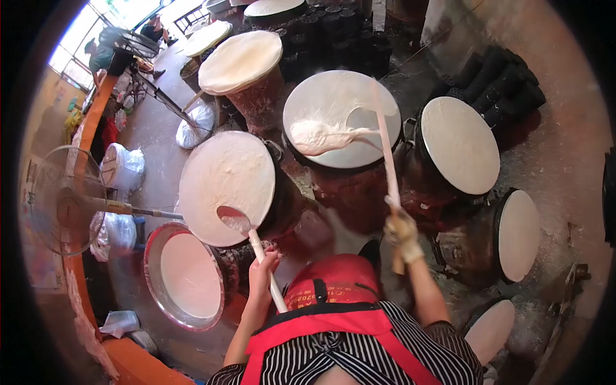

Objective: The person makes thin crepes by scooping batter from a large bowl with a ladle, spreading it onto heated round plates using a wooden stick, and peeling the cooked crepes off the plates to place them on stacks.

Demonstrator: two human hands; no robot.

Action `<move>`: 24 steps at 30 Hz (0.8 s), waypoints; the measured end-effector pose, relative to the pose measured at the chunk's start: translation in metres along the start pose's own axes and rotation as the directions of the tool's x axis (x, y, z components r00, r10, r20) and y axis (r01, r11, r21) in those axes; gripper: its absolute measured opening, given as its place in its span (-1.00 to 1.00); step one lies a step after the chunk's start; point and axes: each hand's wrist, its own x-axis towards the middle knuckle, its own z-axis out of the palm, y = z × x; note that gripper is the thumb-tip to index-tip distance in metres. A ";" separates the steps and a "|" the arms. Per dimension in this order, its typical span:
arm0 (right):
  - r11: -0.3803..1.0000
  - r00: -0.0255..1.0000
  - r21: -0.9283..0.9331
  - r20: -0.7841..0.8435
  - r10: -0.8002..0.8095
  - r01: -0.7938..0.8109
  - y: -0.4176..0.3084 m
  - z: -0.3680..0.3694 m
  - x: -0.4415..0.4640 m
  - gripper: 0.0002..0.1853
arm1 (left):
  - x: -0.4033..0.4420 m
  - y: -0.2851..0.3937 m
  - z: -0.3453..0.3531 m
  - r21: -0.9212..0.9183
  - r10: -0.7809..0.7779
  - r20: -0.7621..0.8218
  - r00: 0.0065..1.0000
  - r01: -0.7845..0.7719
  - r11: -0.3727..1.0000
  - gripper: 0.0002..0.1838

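Pale long-handled paddle (387,160), prob. light, stiff; R gloved hand (403,236) clamped on lower shaft, a good hold. Lumpy white batter (321,136) beyond fingertips, prob. soft, sticky. L bare hand (262,273) wrapped round pale-handled rounded ladle (256,244), bowl ahead of fingers.

On the central griddle (324,93) lay pale batter (317,136), over which the gloved right hand (403,235) held a long-handled spreader (389,163), while the left hand (262,273) held a ladle (256,246) at a second griddle (226,170) left of the central griddle.
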 end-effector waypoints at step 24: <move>0.968 0.931 0.075 -0.302 -0.206 0.239 0.058 0.145 0.107 -0.76 | -0.068 -0.031 -0.100 -0.093 0.104 -0.075 0.992 -0.111 0.989 -0.46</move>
